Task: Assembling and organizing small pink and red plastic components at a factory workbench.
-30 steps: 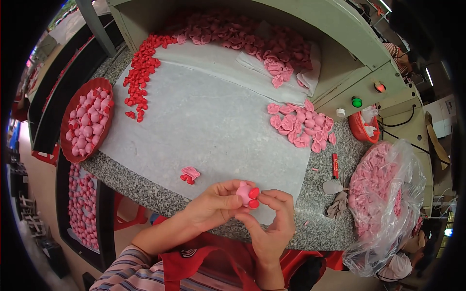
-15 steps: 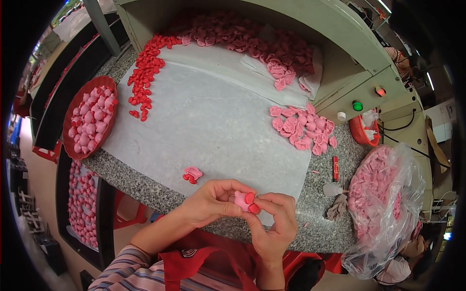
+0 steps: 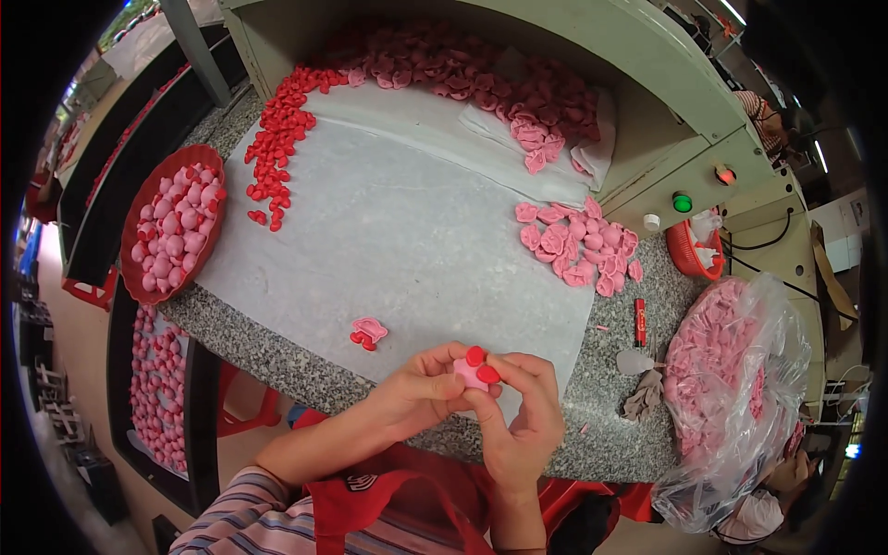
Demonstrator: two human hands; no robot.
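A small round pink toy figure (image 3: 470,375) with two red feet is pinched between my hands above the sheet's near edge. My left hand (image 3: 421,388) grips its left side between thumb and fingers. My right hand (image 3: 520,407) closes on it from the right, thumb below and fingers by a red foot. Fingers hide part of the figure. A hollow pink half shell (image 3: 370,328) with red feet lies on the white sheet (image 3: 370,231), just left of my hands.
Red pieces (image 3: 277,139) lie at the sheet's far left, pink shells (image 3: 583,242) at its right. A red bowl (image 3: 148,294) holds pink figures at left. Beyond stands a grey-green cabinet (image 3: 592,37). At right are a red marker (image 3: 640,324) and a plastic bag (image 3: 768,370) of pink parts.
The figure has turned in my fingers, so its red feet now point up and away from me instead of to the right. My hands stay nearly in place.
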